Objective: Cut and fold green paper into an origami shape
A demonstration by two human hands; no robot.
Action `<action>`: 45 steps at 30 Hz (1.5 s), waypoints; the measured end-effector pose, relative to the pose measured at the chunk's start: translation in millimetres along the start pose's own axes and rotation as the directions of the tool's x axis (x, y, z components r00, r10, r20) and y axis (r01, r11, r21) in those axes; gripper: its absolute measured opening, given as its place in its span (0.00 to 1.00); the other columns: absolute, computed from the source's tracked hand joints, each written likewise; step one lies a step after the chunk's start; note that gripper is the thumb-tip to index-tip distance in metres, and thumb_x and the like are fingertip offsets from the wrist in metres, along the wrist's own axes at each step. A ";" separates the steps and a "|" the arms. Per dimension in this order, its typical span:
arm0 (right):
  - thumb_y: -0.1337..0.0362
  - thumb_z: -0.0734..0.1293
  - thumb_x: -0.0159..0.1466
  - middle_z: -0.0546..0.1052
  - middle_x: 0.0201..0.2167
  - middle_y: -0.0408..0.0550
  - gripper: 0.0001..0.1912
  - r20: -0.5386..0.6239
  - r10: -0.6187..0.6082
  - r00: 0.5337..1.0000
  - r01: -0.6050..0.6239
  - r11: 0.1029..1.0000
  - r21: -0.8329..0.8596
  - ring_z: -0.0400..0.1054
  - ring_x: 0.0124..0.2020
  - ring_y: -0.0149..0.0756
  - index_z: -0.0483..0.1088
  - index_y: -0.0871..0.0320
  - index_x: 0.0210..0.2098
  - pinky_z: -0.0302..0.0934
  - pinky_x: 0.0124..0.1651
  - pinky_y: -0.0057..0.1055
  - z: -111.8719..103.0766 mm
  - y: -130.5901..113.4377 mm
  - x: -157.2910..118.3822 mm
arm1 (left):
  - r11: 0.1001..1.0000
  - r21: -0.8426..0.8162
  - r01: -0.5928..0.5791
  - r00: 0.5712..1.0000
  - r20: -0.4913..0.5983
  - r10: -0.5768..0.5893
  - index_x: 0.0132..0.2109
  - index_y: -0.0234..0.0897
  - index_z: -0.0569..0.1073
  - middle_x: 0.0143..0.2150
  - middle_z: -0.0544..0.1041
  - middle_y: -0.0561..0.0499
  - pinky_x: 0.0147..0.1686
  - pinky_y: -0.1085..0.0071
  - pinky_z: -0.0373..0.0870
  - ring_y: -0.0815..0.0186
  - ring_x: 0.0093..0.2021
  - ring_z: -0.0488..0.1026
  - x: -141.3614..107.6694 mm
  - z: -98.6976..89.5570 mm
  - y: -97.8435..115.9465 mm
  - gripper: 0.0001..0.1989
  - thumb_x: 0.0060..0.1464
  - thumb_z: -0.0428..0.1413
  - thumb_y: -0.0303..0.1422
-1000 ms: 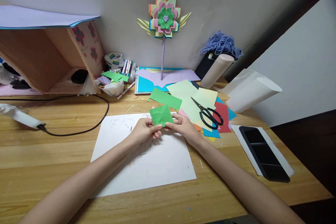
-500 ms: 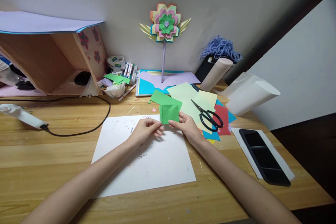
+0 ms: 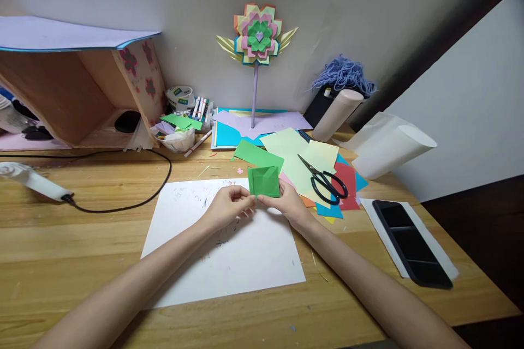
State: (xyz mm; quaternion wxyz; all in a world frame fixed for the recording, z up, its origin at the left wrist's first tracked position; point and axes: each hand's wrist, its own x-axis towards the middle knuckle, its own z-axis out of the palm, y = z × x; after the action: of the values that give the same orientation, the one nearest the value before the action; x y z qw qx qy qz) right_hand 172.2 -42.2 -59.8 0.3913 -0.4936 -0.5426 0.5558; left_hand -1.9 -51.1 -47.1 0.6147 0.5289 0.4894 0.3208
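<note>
A folded green paper, roughly square with crease lines across its face, is held up over a white sheet. My right hand grips its lower right edge, thumb in front and fingers behind. At the lower left corner, my left hand is closed with thumb and fingertips pinched on the paper's edge. Just behind lies a flat green paper strip. Black-handled scissors rest on pale yellow paper to the right of my hands.
A paper flower stands against the wall at the back. On the left are an open box, a white device with a black cable, and a small scrap-filled bowl. A phone and a white roll lie right.
The folded green paper has come slightly lower and nearer to me, with my right thumb shifted left along its bottom edge. My left fingers have moved a little at the corner.
</note>
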 end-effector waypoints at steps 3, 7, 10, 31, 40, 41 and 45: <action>0.62 0.72 0.47 0.75 0.34 0.48 0.18 0.017 -0.020 1.000 0.020 1.000 -0.002 0.69 0.34 0.37 0.67 0.58 0.37 0.63 0.35 0.30 2.1 -1.8 -0.3 | 1.000 0.008 0.005 1.000 0.014 -0.005 0.28 0.33 0.67 0.23 0.73 0.51 0.21 0.74 0.66 0.68 0.22 0.73 -1.5 0.8 -0.3 0.14 0.47 0.58 0.41; 0.64 0.72 0.46 0.76 0.31 0.45 0.20 0.029 -0.008 1.000 0.006 0.997 0.073 0.69 0.30 0.35 0.66 0.57 0.38 0.61 0.31 0.29 1.8 0.1 1.8 | 0.998 -0.061 0.023 1.000 -0.002 -0.023 0.26 0.33 0.65 0.24 0.74 0.50 0.20 0.75 0.66 0.71 0.20 0.71 -0.8 1.2 1.3 0.15 0.46 0.58 0.40; 0.63 0.72 0.45 0.75 0.25 0.41 0.20 0.002 0.023 1.000 -0.023 0.989 0.143 0.67 0.24 0.31 0.65 0.58 0.37 0.59 0.27 0.28 -2.8 2.6 5.3 | 0.994 -0.104 0.037 0.998 -0.048 -0.042 0.25 0.33 0.65 0.23 0.73 0.51 0.20 0.77 0.64 0.73 0.20 0.69 1.4 0.1 2.8 0.15 0.45 0.60 0.39; 0.57 0.69 0.53 0.75 0.32 0.46 0.11 -0.157 -0.144 0.977 0.161 0.982 0.103 0.68 0.34 0.32 0.69 0.57 0.32 0.63 0.36 0.27 -31.2 -5.2 18.6 | 0.918 0.322 -0.230 0.959 -0.088 0.271 0.27 0.36 0.70 0.20 0.69 0.55 0.28 0.73 0.63 0.69 0.23 0.70 8.0 -18.4 -13.3 0.10 0.53 0.51 0.35; 0.57 0.68 0.55 0.74 0.32 0.44 0.09 -0.044 -0.160 0.986 0.164 0.980 0.113 0.68 0.34 0.33 0.73 0.56 0.30 0.65 0.38 0.30 -27.9 -1.2 16.7 | 0.895 0.376 -0.241 0.964 -0.011 0.265 0.27 0.36 0.69 0.23 0.71 0.54 0.28 0.72 0.64 0.68 0.24 0.71 5.1 -16.5 -9.3 0.10 0.53 0.50 0.36; 0.57 0.68 0.55 0.74 0.32 0.45 0.10 -0.039 -0.164 0.986 0.167 0.979 0.113 0.68 0.33 0.33 0.74 0.56 0.30 0.65 0.38 0.31 -27.3 -0.6 16.3 | 0.899 0.368 -0.238 0.965 -0.017 0.263 0.27 0.36 0.68 0.23 0.72 0.54 0.28 0.72 0.64 0.67 0.24 0.71 5.5 -16.5 -9.9 0.10 0.53 0.51 0.36; 0.60 0.67 0.55 0.74 0.35 0.47 0.08 -0.125 -0.329 0.936 0.327 0.944 -0.036 0.69 0.35 0.35 0.75 0.56 0.33 0.66 0.38 0.33 -21.5 -1.8 10.3 | 0.940 0.269 -0.211 0.964 -0.101 0.245 0.36 0.36 0.69 0.30 0.74 0.51 0.29 0.70 0.66 0.67 0.26 0.71 6.6 -16.0 -10.3 0.11 0.52 0.52 0.40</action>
State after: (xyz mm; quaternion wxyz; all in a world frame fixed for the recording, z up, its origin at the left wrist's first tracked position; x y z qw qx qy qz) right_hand 190.8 -27.4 -57.6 0.5094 -0.4340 -0.5947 0.4457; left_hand -16.2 -42.2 -58.2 0.4657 0.6345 0.5019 0.3586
